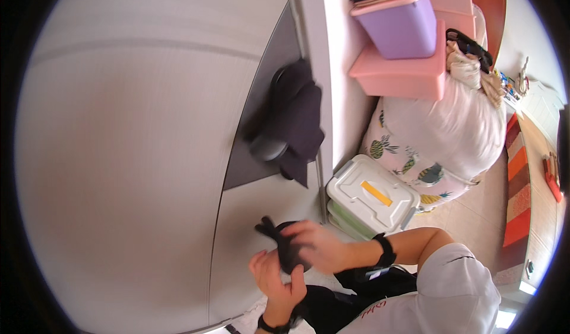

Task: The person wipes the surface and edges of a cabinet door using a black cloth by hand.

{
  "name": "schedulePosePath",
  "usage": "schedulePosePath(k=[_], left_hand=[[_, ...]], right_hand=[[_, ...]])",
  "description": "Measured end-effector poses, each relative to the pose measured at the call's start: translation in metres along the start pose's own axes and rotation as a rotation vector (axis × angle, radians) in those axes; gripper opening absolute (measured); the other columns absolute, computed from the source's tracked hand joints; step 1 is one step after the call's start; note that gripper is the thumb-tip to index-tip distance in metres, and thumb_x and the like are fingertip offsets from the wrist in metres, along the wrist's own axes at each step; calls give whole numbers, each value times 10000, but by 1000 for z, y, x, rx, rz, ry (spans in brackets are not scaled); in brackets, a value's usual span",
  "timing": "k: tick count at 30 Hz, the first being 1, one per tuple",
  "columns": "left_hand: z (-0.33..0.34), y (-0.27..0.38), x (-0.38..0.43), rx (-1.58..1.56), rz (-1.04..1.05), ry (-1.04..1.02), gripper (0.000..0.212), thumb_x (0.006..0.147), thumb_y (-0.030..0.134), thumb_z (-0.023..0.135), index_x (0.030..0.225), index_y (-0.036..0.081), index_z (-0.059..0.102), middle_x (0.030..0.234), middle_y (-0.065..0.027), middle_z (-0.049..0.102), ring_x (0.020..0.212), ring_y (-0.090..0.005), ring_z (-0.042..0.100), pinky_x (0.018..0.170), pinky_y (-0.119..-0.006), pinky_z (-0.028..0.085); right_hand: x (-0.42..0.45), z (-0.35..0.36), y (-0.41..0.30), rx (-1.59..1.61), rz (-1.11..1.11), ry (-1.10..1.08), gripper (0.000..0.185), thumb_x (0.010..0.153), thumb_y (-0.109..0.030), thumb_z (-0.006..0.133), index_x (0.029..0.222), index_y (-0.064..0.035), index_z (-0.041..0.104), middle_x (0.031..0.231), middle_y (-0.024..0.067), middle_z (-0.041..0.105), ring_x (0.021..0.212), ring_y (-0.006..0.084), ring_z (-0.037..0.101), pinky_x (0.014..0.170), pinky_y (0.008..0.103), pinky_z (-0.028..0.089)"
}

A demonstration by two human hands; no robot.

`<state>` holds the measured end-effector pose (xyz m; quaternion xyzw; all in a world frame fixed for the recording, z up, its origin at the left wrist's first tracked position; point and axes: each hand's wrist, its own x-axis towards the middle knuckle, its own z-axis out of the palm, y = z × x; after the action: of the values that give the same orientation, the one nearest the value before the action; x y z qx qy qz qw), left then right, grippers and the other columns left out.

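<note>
A small black cloth item (289,251), bunched up with two narrow ends sticking out, is between my two hands. My left hand (276,274) grips it from below, thumb against its edge. From the other side, my right hand (318,245) presses its fingers on the cloth and is blurred. Both wrists wear black bands. Beyond my hands, dark folded fabric (296,120) lies on a dark grey panel (240,169), with a rounded grey thing (267,149) partly under it; what that is, I cannot tell.
A large pale panelled surface (124,156) fills the left side. Near my right forearm stands a lidded storage box (372,191) with a yellow handle strip. Behind it are a pineapple-print bundle (401,156), a pink bin (401,73) and a purple bin (401,29).
</note>
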<state>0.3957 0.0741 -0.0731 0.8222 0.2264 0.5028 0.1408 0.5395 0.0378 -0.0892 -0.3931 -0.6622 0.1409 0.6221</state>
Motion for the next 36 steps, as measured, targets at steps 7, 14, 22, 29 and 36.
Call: schedulePosePath(k=[7,14,22,29,36], left_hand=[[-1,64,154,-37,63,181,174,823,155,554,917,11,578,823,-108,581,699,-252,509,633,-357,396],[-23,76,211,177,-242,-20,133,837,132,555,941,61,598,886,-56,600,785,-224,512,696,-322,395],[23,71,227,461,-21,-293,208,859,205,484,768,55,595,725,-70,566,726,-268,485,641,-393,361],[35,65,225,610,276,-165,150,770,153,573,745,8,541,716,-103,547,783,-277,513,742,-390,388],[58,64,208,493,-88,-257,183,737,157,587,832,72,457,736,-65,511,731,-265,534,619,-390,391]], right_hand=[[81,-98,-97,-360,387,22,127,836,-109,560,861,-15,479,673,181,525,625,356,541,544,386,429],[117,-101,-136,-274,537,315,161,830,-100,588,932,1,515,651,131,551,515,191,493,498,287,407],[172,-95,-83,-525,343,215,365,828,-136,500,1188,-82,507,653,195,585,623,365,587,579,420,478],[164,-118,-78,-648,404,-113,514,782,-80,536,1280,-148,426,571,169,546,514,352,547,513,403,453],[171,-127,-70,-831,471,-321,648,738,-146,542,1322,-257,284,540,120,559,479,313,567,451,403,447]])
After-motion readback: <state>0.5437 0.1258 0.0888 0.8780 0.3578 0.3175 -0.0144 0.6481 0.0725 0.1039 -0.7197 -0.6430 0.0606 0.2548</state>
